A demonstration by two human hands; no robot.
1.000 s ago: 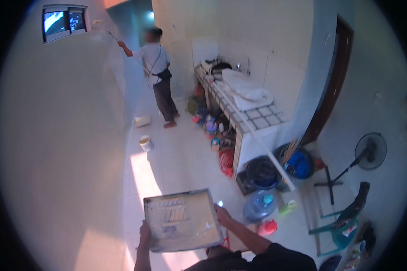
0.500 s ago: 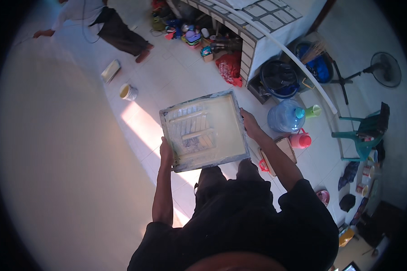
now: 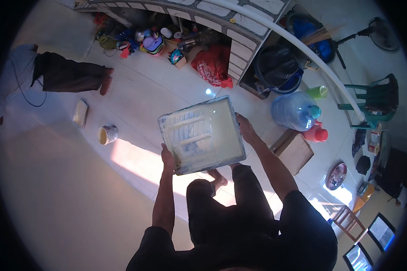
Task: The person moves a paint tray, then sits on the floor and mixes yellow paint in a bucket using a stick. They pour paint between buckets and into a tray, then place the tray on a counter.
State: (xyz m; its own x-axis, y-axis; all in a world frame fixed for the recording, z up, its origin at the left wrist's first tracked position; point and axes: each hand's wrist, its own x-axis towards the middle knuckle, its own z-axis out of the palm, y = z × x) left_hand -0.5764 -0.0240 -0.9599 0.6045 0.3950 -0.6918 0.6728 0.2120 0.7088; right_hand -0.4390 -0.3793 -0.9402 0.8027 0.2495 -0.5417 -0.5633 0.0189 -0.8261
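I hold a square paint tray point(image 3: 221, 126) with pale yellow-white paint in front of me, above the tiled floor. My left hand point(image 3: 168, 159) grips its near left edge. My right hand point(image 3: 245, 128) grips its right edge. The tray's ribbed ramp point(image 3: 187, 131) lies on the left side, and the pool of paint fills the right side. My legs in dark trousers and one bare foot point(image 3: 218, 179) show below the tray.
Another person's legs point(image 3: 72, 77) stand at the upper left by the wall, with a small paint bucket point(image 3: 107, 134) and a flat tool point(image 3: 80, 113) on the floor. A blue water jug point(image 3: 295, 110), black tub point(image 3: 276, 67), wooden box point(image 3: 294, 151), green chair point(image 3: 375, 101) and a tiled counter with clutter lie ahead and right.
The view has tilted further down and turned, so the other person now shows only as legs at the upper left. The tray stays in both my hands.
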